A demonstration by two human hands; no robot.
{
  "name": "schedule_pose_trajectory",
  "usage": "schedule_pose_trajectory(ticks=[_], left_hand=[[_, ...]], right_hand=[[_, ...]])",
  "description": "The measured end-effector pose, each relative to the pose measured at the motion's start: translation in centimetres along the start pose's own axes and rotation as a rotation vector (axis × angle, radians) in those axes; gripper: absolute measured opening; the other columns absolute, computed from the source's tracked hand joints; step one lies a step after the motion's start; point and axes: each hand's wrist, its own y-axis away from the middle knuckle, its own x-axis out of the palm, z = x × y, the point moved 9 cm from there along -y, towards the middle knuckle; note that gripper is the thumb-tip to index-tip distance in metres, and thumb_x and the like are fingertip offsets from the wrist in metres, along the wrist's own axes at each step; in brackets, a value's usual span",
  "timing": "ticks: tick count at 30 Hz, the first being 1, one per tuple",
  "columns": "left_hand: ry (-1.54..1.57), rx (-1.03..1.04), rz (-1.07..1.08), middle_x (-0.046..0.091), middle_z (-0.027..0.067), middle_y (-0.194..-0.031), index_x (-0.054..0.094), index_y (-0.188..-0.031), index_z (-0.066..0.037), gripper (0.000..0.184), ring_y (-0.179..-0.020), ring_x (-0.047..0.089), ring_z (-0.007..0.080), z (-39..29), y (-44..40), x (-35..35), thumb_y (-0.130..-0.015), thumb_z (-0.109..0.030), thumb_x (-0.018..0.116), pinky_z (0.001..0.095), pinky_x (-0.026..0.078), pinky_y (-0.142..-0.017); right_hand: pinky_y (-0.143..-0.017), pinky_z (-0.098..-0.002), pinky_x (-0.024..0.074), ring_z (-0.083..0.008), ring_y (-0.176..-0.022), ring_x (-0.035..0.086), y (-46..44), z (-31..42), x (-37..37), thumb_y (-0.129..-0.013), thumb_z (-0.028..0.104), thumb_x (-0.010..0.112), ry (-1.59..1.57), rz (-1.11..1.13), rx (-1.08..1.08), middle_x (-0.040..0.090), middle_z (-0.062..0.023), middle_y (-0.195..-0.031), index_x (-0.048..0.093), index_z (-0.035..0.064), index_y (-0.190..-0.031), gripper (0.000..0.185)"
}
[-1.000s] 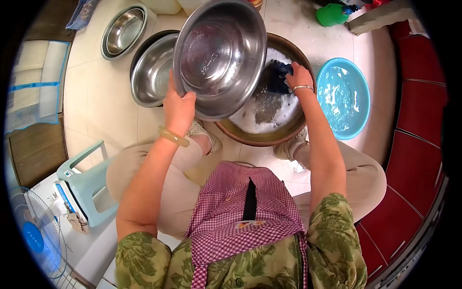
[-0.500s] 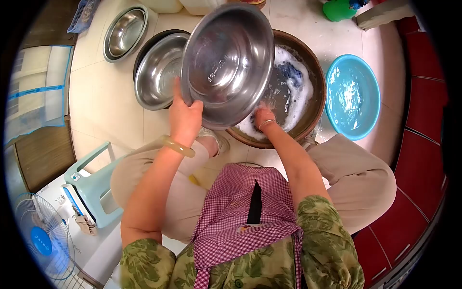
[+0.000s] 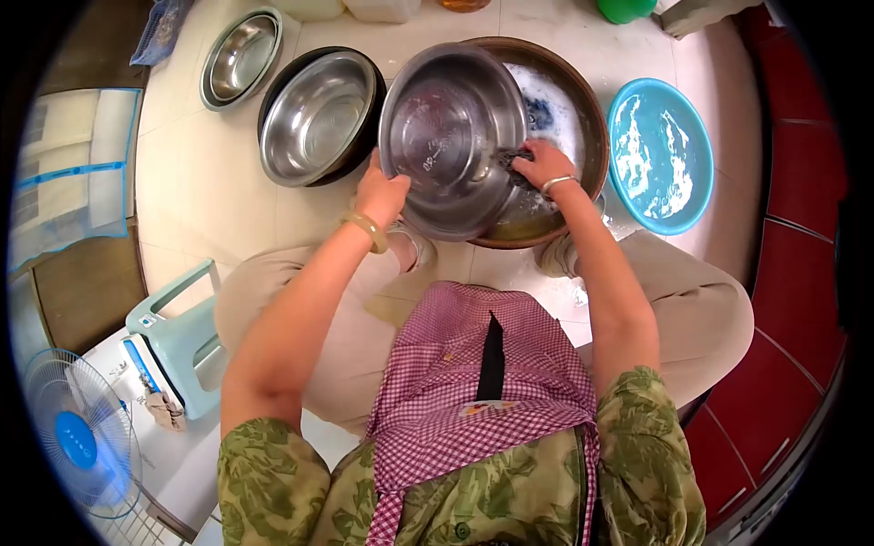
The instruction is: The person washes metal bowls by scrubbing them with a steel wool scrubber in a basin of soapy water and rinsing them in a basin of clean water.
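Note:
My left hand is closed on the near left rim of a stainless steel basin, which is tilted over a large brown-rimmed tub. Fingers of my right hand are wrapped round a dark scouring pad, held against the basin's right inner side. White foam floats on the water in the tub, with something dark blue amid it. The basin hides the tub's left part.
Left of the basin sits another steel basin inside a dark one. Further left are nested smaller bowls. A turquoise basin of water stands at right. A pale green stool and fan are at lower left.
My right hand has come up out of the foamy water with the scouring pad, onto the basin's inside. The basin is lower in view, still in my left hand.

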Motion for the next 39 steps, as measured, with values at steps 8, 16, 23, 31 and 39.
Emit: schedule_pose_trajectory(ticks=[8, 16, 23, 31, 39], left_hand=[[-0.103, -0.101, 0.081, 0.065, 0.0212, -0.104, 0.042, -0.135, -0.012, 0.059, -0.082, 0.067, 0.0368, 0.0, -0.6, 5.1, -0.078, -0.012, 0.058, 0.0415, 0.059, -0.061], [-0.296, 0.244, -0.414, 0.063, 0.0255, -0.085, 0.055, -0.101, 0.002, 0.032, -0.083, 0.059, 0.0454, -0.7, -1.7, 3.9, -0.091, -0.029, 0.055, 0.0507, 0.043, -0.076], [-0.146, 0.219, -0.428, 0.065, 0.0225, -0.086, 0.059, -0.095, 0.004, 0.028, -0.083, 0.061, 0.0388, 1.6, -3.5, 4.5, -0.09, -0.024, 0.055, 0.045, 0.045, -0.077], [0.073, 0.27, -0.343, 0.068, 0.0184, -0.088, 0.06, -0.097, 0.003, 0.024, -0.081, 0.065, 0.0322, 1.5, -1.3, 4.4, -0.073, -0.003, 0.061, 0.0367, 0.049, -0.078], [0.041, 0.212, -0.34, 0.068, 0.0135, -0.085, 0.06, -0.095, 0.003, 0.027, -0.079, 0.066, 0.0235, 5.2, -3.9, 5.3, -0.068, 0.002, 0.061, 0.0325, 0.05, -0.075]], right_hand=[[-0.087, -0.0384, 0.0456, -0.026, -0.111, 0.05, -0.3, 4.0, 4.0, -0.078, 0.022, 0.062, 0.579, -0.007, -0.216, 0.06, -0.0057, -0.109, 0.063, 0.017, -0.11, 0.033], [-0.087, -0.0429, 0.0472, -0.0304, -0.111, 0.052, 0.6, -0.3, 8.0, -0.083, 0.023, 0.059, 0.487, 0.162, -0.194, 0.059, -0.0103, -0.11, 0.057, 0.0166, -0.114, 0.032], [-0.089, -0.0448, 0.0465, -0.033, -0.109, 0.054, 3.3, 8.4, 12.2, -0.083, 0.027, 0.062, -0.133, 0.377, -0.293, 0.058, -0.0138, -0.111, 0.056, 0.012, -0.112, 0.033], [-0.08, -0.0443, 0.0511, -0.0314, -0.105, 0.055, -7.3, 8.2, 8.4, -0.083, 0.017, 0.056, 0.17, -0.168, -0.095, 0.056, -0.009, -0.108, 0.065, 0.0184, -0.101, 0.021], [-0.079, -0.0427, 0.0506, -0.0279, -0.104, 0.053, 3.1, 7.7, 10.7, -0.08, 0.017, 0.06, 0.094, 0.089, -0.419, 0.056, -0.0083, -0.107, 0.067, 0.0191, -0.098, 0.019]])
